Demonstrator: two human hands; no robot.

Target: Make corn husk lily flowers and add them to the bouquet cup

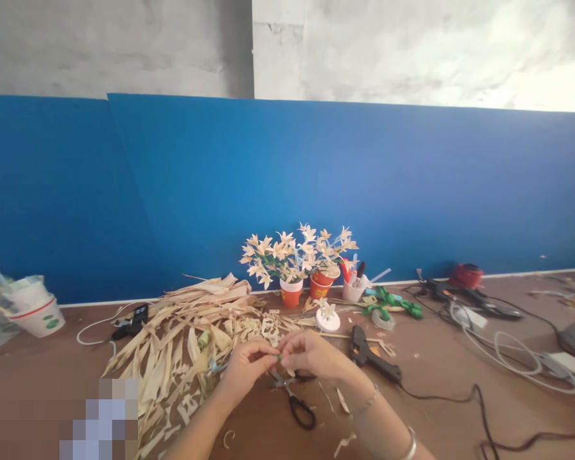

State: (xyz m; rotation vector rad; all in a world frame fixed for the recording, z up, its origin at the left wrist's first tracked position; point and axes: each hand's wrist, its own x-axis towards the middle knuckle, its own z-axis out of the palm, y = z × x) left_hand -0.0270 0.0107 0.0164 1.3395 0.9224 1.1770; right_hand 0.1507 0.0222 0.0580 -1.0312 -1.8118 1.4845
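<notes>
Both my hands meet above the table, fingertips pinched together. Between them shows a small green piece, mostly hidden by the fingers. My left hand is closed on it from the left, and my right hand is closed on it from the right. Black-handled scissors lie on the table just below my hands. Dried pale husk strips spread in a heap to the left of my left hand. Beyond my right hand stands a white round lid-like base with a pale flower on it.
Pale artificial flowers stand in red-and-white paper cups by the blue partition. A black glue gun lies right of my hands, its cord trailing right. Green ribbon, a tape roll and tangled cables lie farther right.
</notes>
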